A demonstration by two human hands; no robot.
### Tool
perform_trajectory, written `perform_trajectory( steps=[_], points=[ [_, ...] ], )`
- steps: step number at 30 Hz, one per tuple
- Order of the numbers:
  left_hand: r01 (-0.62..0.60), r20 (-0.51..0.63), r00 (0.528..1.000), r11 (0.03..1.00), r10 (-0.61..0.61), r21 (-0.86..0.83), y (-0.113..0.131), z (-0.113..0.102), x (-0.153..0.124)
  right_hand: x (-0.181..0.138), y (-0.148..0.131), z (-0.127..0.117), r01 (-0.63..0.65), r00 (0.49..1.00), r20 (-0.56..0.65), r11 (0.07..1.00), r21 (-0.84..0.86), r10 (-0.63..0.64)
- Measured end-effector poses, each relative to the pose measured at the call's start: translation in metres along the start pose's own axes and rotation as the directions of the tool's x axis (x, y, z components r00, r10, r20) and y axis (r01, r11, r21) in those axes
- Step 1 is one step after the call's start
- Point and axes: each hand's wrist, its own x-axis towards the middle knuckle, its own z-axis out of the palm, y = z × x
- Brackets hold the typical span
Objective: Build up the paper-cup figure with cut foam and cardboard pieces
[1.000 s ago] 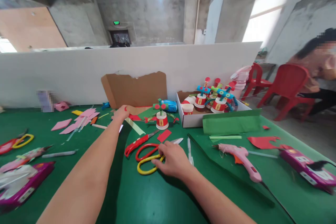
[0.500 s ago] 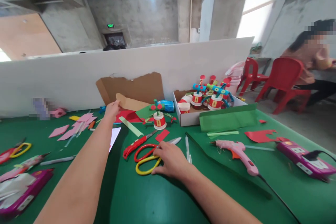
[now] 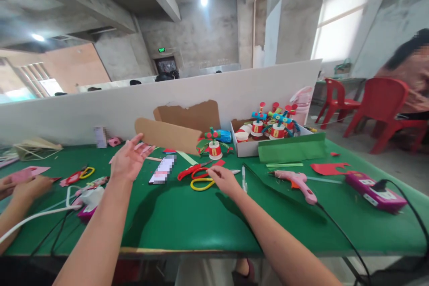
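Observation:
My left hand is raised over the table, its fingers partly spread and the fingertips at the left end of a brown cardboard strip. The strip is tilted in the air and seems pinched there. My right hand, fingers curled together, hovers over the scissors with red and yellow handles; whether it holds anything is hidden. Beside the scissors lies a red utility knife. Behind them stands a paper-cup robot figure with spring arms. A phone lies near my left hand.
A white box holds several similar cup figures. To the right are a pink glue gun with a trailing cord, a purple power box and a green sheet. Another person's hands work at the left edge.
My left hand has lifted the cardboard strip off the pile and nearer to me. My right hand has risen slightly from the scissors. The view has tilted up and swung left.

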Motion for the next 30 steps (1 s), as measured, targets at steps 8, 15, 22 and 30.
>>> perform_trajectory(
  steps=[8,15,22,30],
  points=[
    [0.377,0.420,0.797,0.901,-0.434,0.216,-0.029,0.046,-0.072,-0.017,0.000,-0.020,-0.551,0.742,0.663,0.654,0.518,0.100],
    [0.150,0.437,0.843,0.918,-0.313,0.367,-0.048,0.074,-0.082,-0.015,0.000,-0.026,-0.392,0.912,0.349,0.701,0.595,0.214],
    [-0.362,0.447,0.873,0.353,-0.197,0.863,-0.069,0.071,-0.071,0.005,-0.002,-0.034,0.170,0.728,-0.597,0.755,0.634,0.337],
    [-0.356,0.415,0.879,0.257,-0.233,0.898,-0.087,0.091,-0.042,-0.008,-0.002,-0.026,0.034,0.702,-0.670,0.927,0.373,0.244]
  ],
)
